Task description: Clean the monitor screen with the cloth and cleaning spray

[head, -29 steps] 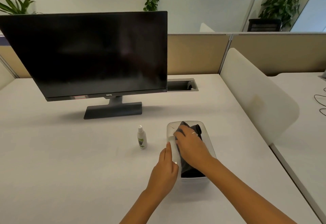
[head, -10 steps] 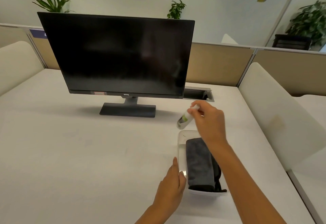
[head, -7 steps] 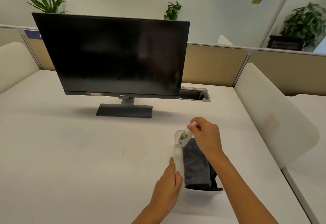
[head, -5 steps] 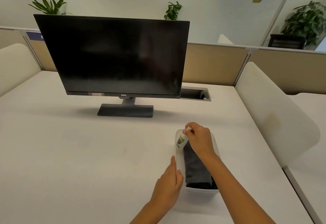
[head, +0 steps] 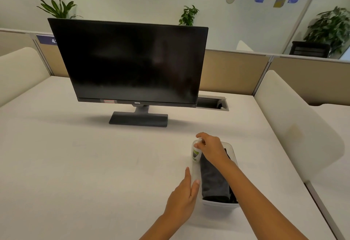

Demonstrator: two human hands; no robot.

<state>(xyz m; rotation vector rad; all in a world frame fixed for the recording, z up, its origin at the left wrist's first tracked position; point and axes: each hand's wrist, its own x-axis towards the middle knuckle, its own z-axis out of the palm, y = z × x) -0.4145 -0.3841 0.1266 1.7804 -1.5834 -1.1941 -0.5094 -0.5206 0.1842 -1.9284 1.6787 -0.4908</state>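
A black monitor (head: pixel 132 63) stands on its base at the back of the white desk (head: pixel 85 164), screen dark. A clear plastic box (head: pixel 233 152) sits at the front right with a folded dark grey cloth (head: pixel 213 181) inside. My right hand (head: pixel 211 148) grips the top of a small white spray bottle (head: pixel 196 153) with a green label, standing in the box's far left corner beside the cloth. My left hand (head: pixel 182 199) rests flat against the box's left wall, fingers straight, thumb on the rim.
A cable slot (head: pixel 211 103) opens in the desk behind the monitor's right edge. Cream curved dividers stand to the right (head: pixel 293 126) and left (head: pixel 20 69). Beige partition panels and potted plants (head: pixel 188 15) line the back.
My right hand went from pressing the cloth in the box to picking up the spray bottle from the desk, then lowered it into the box's far left corner. My left hand stayed at the box.
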